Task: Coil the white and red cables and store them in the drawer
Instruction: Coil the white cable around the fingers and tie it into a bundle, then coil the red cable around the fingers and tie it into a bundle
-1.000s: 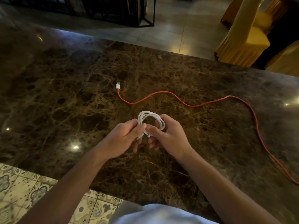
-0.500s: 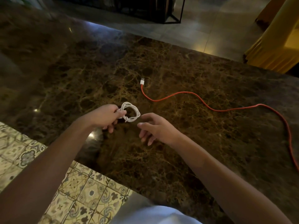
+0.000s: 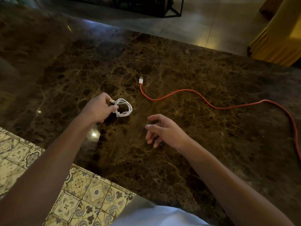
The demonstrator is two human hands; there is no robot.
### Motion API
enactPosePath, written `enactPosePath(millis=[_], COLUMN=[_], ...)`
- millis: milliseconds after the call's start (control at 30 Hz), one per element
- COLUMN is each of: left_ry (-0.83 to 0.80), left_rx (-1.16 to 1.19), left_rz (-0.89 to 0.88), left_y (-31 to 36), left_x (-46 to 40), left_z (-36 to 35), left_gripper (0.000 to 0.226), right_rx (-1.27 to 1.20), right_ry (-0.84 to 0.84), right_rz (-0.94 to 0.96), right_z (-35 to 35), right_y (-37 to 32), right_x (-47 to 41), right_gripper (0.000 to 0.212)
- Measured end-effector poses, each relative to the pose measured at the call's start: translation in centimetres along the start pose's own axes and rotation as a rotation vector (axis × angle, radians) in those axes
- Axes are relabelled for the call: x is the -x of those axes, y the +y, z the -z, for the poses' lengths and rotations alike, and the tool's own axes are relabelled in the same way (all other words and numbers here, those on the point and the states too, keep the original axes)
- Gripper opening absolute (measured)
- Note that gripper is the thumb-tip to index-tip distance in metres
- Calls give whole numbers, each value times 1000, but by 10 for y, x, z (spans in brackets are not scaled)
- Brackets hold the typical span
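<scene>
The white cable [image 3: 125,107] is wound into a small tied coil, and my left hand [image 3: 98,109] pinches its left side just above the dark marble table [image 3: 195,75]. My right hand [image 3: 163,130] hovers to the right of the coil, fingers apart and holding nothing. The red cable [image 3: 215,107] lies uncoiled on the table; its white plug [image 3: 141,80] sits beyond the coil, and the cord snakes to the right and off the frame's right edge. No drawer is in view.
The table's near edge runs diagonally above a patterned tile floor [image 3: 84,193] at lower left. A yellow-covered chair [image 3: 280,39] stands beyond the far right corner. A dark metal frame [image 3: 171,8] stands on the grey floor at the back.
Both hands held the white coil a second ago. My right hand has let go and drawn back to the right, while my left hand carries the coil leftward. The view has swung left.
</scene>
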State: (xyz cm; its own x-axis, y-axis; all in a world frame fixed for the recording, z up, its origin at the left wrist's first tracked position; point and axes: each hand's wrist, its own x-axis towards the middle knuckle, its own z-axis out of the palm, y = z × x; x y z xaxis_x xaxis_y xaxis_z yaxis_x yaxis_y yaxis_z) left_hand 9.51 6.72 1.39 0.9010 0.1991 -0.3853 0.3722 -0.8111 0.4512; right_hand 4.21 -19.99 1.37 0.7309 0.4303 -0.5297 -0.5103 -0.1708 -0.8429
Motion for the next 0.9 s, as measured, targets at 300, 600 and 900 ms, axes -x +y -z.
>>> enactPosePath(millis=[300, 600, 900], left_ry=[169, 230, 252], left_rx=[-42, -67, 111], left_rz=[60, 145, 137], left_y=[-23, -40, -38], left_x=[-20, 1, 10], left_z=[27, 20, 27], left_gripper=[38, 62, 52], right_rx=[5, 34, -2], right_ry=[-8, 21, 90], right_rz=[10, 83, 132], right_z=[2, 2, 10], right_y=[4, 3, -2], right_x=[2, 8, 7], right_gripper=[42, 34, 25])
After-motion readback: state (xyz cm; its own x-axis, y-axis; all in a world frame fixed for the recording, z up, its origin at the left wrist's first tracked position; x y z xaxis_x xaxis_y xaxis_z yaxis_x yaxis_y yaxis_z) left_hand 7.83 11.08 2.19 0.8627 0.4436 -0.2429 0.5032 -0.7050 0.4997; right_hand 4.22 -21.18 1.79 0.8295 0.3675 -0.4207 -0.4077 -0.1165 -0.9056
